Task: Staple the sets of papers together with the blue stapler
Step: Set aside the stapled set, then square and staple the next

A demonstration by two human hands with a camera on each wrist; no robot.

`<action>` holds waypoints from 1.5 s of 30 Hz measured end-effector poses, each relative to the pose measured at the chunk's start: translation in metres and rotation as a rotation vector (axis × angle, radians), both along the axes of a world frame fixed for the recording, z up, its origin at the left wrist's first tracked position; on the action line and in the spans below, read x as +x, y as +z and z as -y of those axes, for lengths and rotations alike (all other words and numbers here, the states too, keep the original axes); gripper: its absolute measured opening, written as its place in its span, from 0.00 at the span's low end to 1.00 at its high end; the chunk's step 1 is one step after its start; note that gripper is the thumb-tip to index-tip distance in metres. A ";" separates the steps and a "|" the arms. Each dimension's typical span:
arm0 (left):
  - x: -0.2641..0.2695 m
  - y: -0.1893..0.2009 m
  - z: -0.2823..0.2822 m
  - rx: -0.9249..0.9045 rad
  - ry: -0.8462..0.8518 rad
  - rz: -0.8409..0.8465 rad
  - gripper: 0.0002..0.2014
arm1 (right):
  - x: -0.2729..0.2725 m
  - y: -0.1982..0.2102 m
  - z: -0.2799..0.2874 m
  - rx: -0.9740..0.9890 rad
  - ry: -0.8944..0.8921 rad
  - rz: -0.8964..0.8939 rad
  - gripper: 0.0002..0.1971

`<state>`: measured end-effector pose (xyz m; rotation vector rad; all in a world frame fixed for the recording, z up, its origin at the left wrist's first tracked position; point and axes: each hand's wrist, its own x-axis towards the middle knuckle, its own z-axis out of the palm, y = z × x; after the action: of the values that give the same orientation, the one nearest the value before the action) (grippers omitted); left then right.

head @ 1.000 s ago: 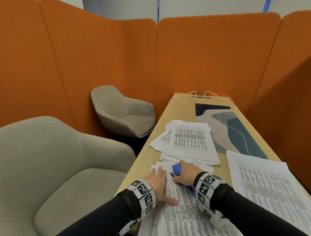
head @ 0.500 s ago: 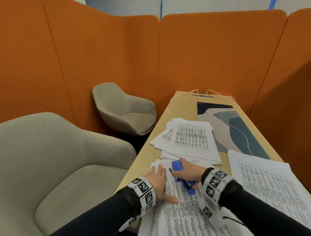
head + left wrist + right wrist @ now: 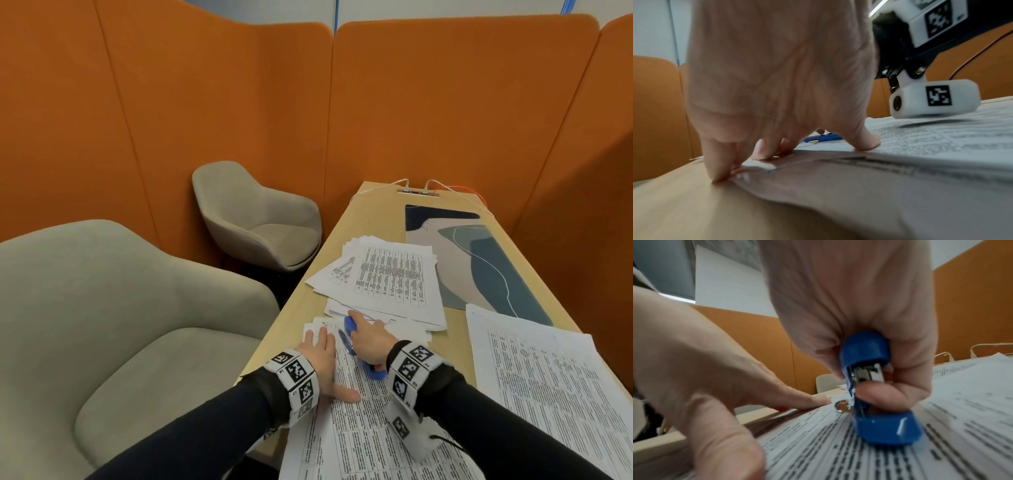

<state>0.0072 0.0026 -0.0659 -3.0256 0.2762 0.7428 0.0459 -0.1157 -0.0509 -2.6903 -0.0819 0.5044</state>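
Head view: a light wooden counter (image 3: 294, 318) inside an orange-panelled booth (image 3: 212, 130). The left hand (image 3: 320, 363) lies flat on the near set of printed papers (image 3: 356, 442), fingers straight and spread; its grip is open and holds nothing, the fingertips (image 3: 717, 172) pressing the sheet edge down where it meets the counter. The right hand (image 3: 371, 342) has its grip closed round the blue stapler (image 3: 352, 334), fingers over the top arm and thumb against its side. The stapler rests on the far left corner of the near set of printed papers, just right of the left hand, with its mouth pointing to the far left.

Right wrist view: the blue stapler (image 3: 873, 386) shows its base on the printed sheet and its upper arm raised a little, the metal staple channel visible between them. Whether the paper corner lies inside the mouth cannot be told.

Farther along the counter lies a loose fanned stack of papers (image 3: 387, 277); a third stack (image 3: 548, 377) lies near right. A patterned desk mat (image 3: 479, 260) lies far right. Two grey armchairs (image 3: 260, 219) stand left of the counter.
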 end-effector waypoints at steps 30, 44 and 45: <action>0.008 0.016 0.003 0.029 -0.110 0.053 0.55 | -0.021 -0.001 0.100 0.104 -0.024 0.047 0.22; 0.020 0.003 0.051 -0.052 -0.127 0.038 0.53 | -0.029 -0.002 0.110 0.091 -0.003 0.020 0.28; 0.022 0.004 0.048 -0.062 -0.142 0.029 0.53 | -0.027 -0.001 0.108 0.099 -0.008 0.039 0.28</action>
<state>0.0292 -0.0455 -0.0623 -3.0309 0.5160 0.6922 0.0189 -0.2235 -0.0521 -2.6030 -0.1045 0.4342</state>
